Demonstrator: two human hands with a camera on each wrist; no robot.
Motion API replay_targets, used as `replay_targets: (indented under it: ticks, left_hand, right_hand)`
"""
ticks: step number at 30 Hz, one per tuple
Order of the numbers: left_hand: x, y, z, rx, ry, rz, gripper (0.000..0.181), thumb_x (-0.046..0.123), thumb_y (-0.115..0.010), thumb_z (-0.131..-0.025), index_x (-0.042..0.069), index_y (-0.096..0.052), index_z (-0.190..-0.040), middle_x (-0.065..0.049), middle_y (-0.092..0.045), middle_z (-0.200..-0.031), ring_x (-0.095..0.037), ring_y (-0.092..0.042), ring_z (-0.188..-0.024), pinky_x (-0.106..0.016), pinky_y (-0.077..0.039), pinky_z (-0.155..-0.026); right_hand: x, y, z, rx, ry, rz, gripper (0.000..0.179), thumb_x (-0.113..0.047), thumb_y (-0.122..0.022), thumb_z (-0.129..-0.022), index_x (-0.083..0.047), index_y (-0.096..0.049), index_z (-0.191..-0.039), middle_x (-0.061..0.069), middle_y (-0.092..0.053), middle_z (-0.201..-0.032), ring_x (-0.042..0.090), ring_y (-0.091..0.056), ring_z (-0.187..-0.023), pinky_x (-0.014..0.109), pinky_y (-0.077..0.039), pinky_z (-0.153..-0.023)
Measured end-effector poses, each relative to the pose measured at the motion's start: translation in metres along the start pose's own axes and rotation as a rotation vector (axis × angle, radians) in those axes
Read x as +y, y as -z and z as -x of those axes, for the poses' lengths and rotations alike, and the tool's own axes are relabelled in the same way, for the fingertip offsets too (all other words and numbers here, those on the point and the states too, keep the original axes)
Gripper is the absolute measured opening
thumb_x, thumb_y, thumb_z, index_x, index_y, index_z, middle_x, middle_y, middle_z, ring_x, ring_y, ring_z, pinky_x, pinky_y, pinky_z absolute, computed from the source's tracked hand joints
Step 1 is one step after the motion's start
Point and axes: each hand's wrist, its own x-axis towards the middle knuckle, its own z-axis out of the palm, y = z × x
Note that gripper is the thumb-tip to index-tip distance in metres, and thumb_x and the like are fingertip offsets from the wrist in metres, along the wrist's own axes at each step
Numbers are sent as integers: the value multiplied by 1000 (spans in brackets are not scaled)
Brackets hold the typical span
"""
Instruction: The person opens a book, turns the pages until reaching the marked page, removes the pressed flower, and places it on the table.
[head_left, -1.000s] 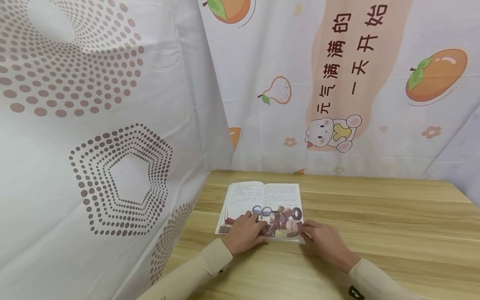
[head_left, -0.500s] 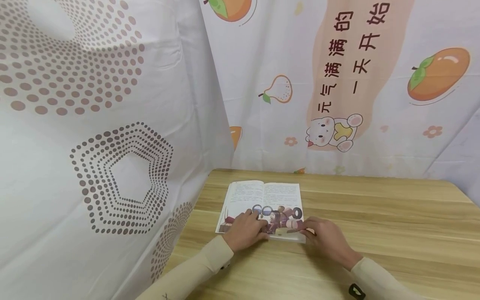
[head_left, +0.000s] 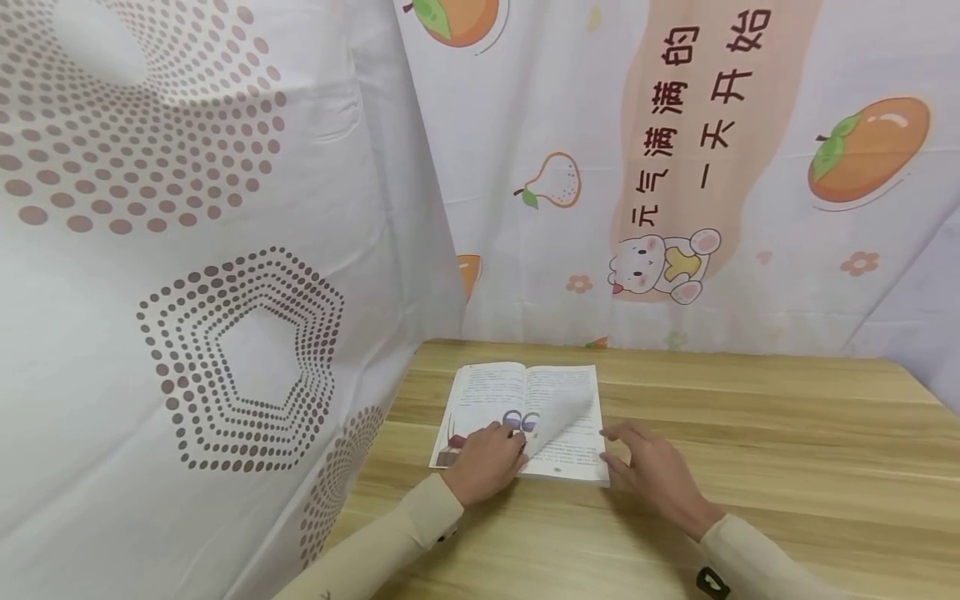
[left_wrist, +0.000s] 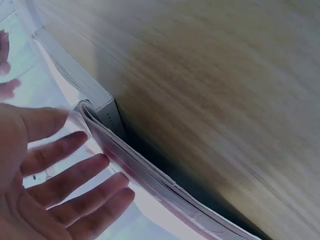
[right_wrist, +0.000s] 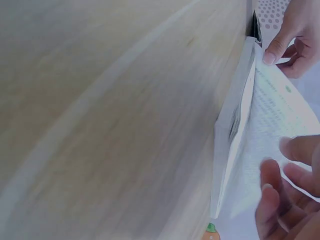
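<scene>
An open book (head_left: pixel 480 387) lies on the wooden table, with printed text and an illustration on its pages. One right-hand page (head_left: pixel 558 417) is lifted and curls diagonally toward the left, baring a text page beneath. My left hand (head_left: pixel 486 462) rests over the lower middle of the book, beside the curled page. In the left wrist view its fingers (left_wrist: pixel 75 185) are spread and slightly bent; the thumb lies near the gutter. My right hand (head_left: pixel 652 475) is at the book's right edge, thumb and forefinger apart. The right wrist view shows its fingers (right_wrist: pixel 272 200) loosely bent, holding nothing.
The wooden table (head_left: pixel 750 433) extends to the right of the book and in front of it. A dotted white cloth (head_left: pixel 247 350) hangs close on the left. Behind the table hangs a curtain (head_left: pixel 525 250) printed with fruit.
The illustrated right-hand page has lifted and curled over to the left, uncovering text below. My right fingers have parted at the book's edge; the left hand has hardly moved.
</scene>
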Motion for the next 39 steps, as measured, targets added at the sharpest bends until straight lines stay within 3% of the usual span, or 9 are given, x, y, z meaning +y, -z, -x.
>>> replay_targets:
  ticks: [6,13,23,31,39]
  left_hand:
    - [0,2,2,77,22,-82,27,39,-79,-89,15,-73,-80,2,-66,-75,-14,-56,-60,-29,-43,-51]
    - [2,5,6,122,11,-72,28,35,-83,-87,15,-65,-81,3,-61,-66,-9,-48,-50,-28,-38,-42]
    - [2,3,6,164,-36,-78,14,15,-83,-84,15,-72,-77,1,-61,-75,-13,-52,-67,-23,-42,-48]
    - [2,2,5,126,-63,-38,8,11,-79,-86,14,-76,-79,0,-68,-86,-15,-56,-78,-23,-46,-58]
    - [2,0,3,66,-44,22,12,16,-71,-94,15,-75,-82,1,-60,-78,-13,-49,-69,-23,-40,-54]
  right_hand:
    - [0,-3,5,-141,-19,18,26,-20,-85,-85,-13,-75,-107,2,-69,-111,15,-66,-83,35,-55,-70]
    - [3,-6,9,-196,103,80,23,-20,-87,-83,-11,-77,-101,2,-70,-107,18,-70,-92,38,-58,-77]
    - [7,-2,7,-234,164,79,11,-10,-82,-85,-13,-78,-95,0,-70,-106,18,-71,-90,37,-59,-76]
    - [7,-1,5,-248,223,123,10,-11,-83,-85,-11,-80,-94,1,-71,-103,18,-71,-87,34,-59,-72]
    - [5,-5,4,-192,286,165,5,-10,-81,-87,-10,-79,-92,-4,-69,-92,13,-70,-80,31,-58,-67]
